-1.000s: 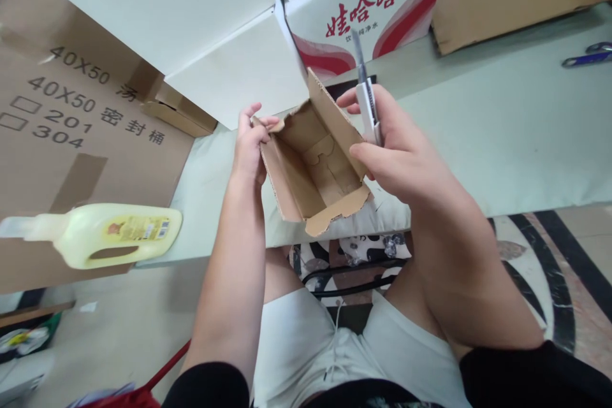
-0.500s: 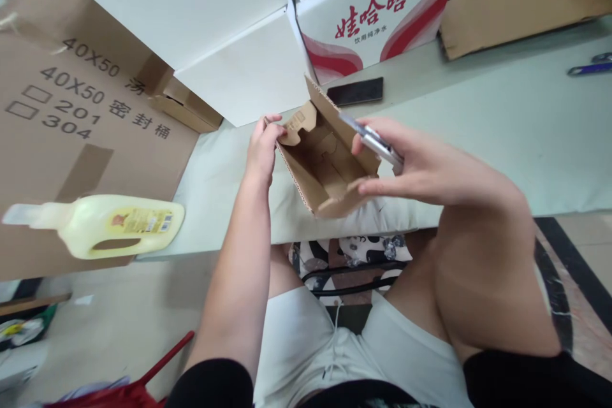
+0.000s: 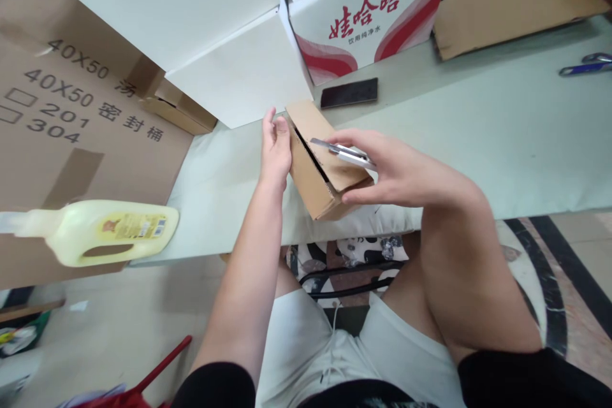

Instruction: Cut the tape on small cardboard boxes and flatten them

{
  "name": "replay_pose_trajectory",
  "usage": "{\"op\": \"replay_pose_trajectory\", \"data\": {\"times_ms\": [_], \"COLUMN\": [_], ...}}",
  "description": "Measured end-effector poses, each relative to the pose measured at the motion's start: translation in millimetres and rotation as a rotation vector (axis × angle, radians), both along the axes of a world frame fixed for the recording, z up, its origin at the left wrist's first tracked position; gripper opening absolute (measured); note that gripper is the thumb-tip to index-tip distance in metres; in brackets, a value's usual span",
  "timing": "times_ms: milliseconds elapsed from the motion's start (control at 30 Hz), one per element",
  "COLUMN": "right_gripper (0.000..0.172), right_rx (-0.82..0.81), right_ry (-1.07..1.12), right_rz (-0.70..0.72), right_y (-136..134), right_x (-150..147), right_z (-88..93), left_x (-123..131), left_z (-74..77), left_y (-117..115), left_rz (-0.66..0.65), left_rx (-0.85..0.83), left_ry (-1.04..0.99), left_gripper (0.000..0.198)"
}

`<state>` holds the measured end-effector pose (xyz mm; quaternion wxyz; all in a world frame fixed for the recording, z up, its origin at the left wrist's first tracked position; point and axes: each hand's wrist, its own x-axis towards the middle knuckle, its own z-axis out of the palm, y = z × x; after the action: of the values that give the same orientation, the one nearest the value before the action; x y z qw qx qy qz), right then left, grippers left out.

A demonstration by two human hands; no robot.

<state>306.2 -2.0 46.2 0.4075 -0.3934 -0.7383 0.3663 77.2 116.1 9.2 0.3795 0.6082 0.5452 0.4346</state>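
A small brown cardboard box (image 3: 306,172) rests on the table before me, its lid lying over the top with a dark gap along the left edge. My left hand (image 3: 276,150) holds the box's left side, thumb at the upper edge. In my right hand (image 3: 373,169) is a utility knife (image 3: 351,155), its blade pointing left above the lid. The thumb of that hand touches the box's near right corner, and the rest of the palm is turned away.
A black phone (image 3: 349,93) lies behind the box, near a white-and-red carton (image 3: 361,25). At left, a pale yellow bottle (image 3: 115,233) lies near a large printed carton (image 3: 95,121). Flat cardboard (image 3: 516,3) and a blue-handled tool (image 3: 586,68) are at right.
The lid of the box has swung down over the opening. My right hand has come left and lower with the knife, while my left hand has shifted onto the box's side.
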Motion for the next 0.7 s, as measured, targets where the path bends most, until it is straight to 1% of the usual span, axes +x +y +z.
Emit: {"op": "replay_pose_trajectory", "data": {"times_ms": [33, 67, 133, 200, 267, 333, 400, 433, 500, 533, 600, 700], "right_gripper": [0.058, 0.053, 0.034, 0.02, 0.016, 0.016, 0.018, 0.019, 0.021, 0.022, 0.021, 0.017], "right_rx": [-0.049, -0.092, -0.117, -0.06, 0.007, 0.034, 0.033, 0.014, -0.058, -0.098, -0.166, -0.24], "right_ry": [0.051, 0.098, 0.149, 0.083, -0.059, -0.145, -0.13, -0.083, 0.068, 0.151, 0.27, 0.283], "right_rz": [0.021, 0.013, -0.043, -0.082, -0.104, -0.137, -0.133, -0.119, -0.117, -0.147, -0.273, -0.448], "right_y": [0.2, 0.9, 3.7, 7.8, 11.6, 13.9, 14.3, 14.0, 13.1, 12.9, 13.6, 18.3], "right_x": [3.2, 5.4, 5.8, 1.3, -5.6, -12.0, -15.9, -16.8, -17.1, -16.7, -15.2, -11.8], "right_z": [-0.8, -2.1, -5.9, -10.1, -13.0, -13.3, -11.3, -9.9, -7.6, -7.2, -9.3, -20.1], "left_x": [-0.2, -0.7, -1.7, -1.3, 1.2, 4.5, 6.3, 5.7, 0.4, -4.6, -18.7, -45.0], "left_z": [-1.5, -2.5, -2.8, -1.8, -0.3, 1.3, 2.7, 3.2, 3.4, 2.7, -1.4, -14.2], "left_y": [0.6, 1.3, 2.8, 3.5, 2.7, 0.5, -2.1, -3.3, -5.6, -6.9, -11.1, -25.1], "left_rz": [0.0, -0.008, -0.041, -0.084, -0.101, -0.08, -0.065, -0.068, -0.087, -0.089, -0.058, 0.0], "left_rx": [-0.007, 0.005, 0.059, 0.104, 0.102, 0.072, 0.064, 0.068, 0.078, 0.082, 0.089, 0.089], "left_ry": [0.018, 0.045, 0.106, 0.161, 0.199, 0.211, 0.219, 0.224, 0.228, 0.22, 0.176, 0.059], "left_gripper": [0.081, 0.083, 0.079, 0.059, 0.037, 0.031, 0.032, 0.036, 0.052, 0.06, 0.07, 0.081]}}
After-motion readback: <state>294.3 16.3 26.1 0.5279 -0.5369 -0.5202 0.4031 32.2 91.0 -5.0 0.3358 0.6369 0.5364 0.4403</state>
